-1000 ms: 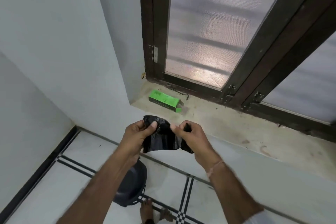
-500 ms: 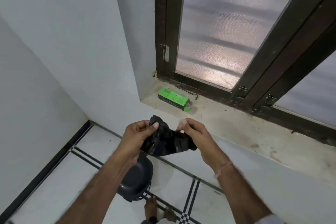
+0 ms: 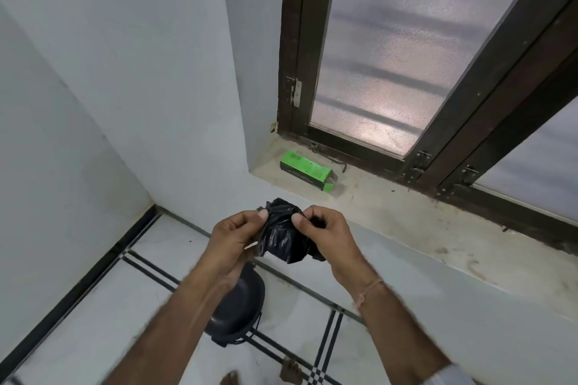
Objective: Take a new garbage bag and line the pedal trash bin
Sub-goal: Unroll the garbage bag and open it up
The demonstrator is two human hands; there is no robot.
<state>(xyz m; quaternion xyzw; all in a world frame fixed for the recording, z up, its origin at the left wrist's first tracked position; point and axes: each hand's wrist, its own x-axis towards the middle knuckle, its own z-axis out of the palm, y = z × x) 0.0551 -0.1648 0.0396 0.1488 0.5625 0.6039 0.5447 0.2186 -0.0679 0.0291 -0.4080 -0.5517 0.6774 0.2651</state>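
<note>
Both hands up in front of the person, working a crumpled black garbage bag (image 3: 283, 234) between them — the bag is still bunched and folded, held in the air above the floor, in front of the ledge. Left hand (image 3: 233, 239) is closed on the bag's left side, thumb pressed on its upper edge, fingers curled underneath. Right hand (image 3: 328, 236) pinches the right side, thumb and fingers closed tight on the plastic; a thin thread band sits on that wrist. Pedal trash bin (image 3: 237, 306) stands on the white tiled floor (image 3: 93, 316) below the hands, dark round lid shut, partly hidden by the left forearm. Green box (image 3: 305, 169) lies flat on the window ledge (image 3: 406, 219), one end flap open, well apart from the hands. Dark window frame (image 3: 469, 97) with frosted glass behind it. Bare toes show at the bottom edge — blurred.
</note>
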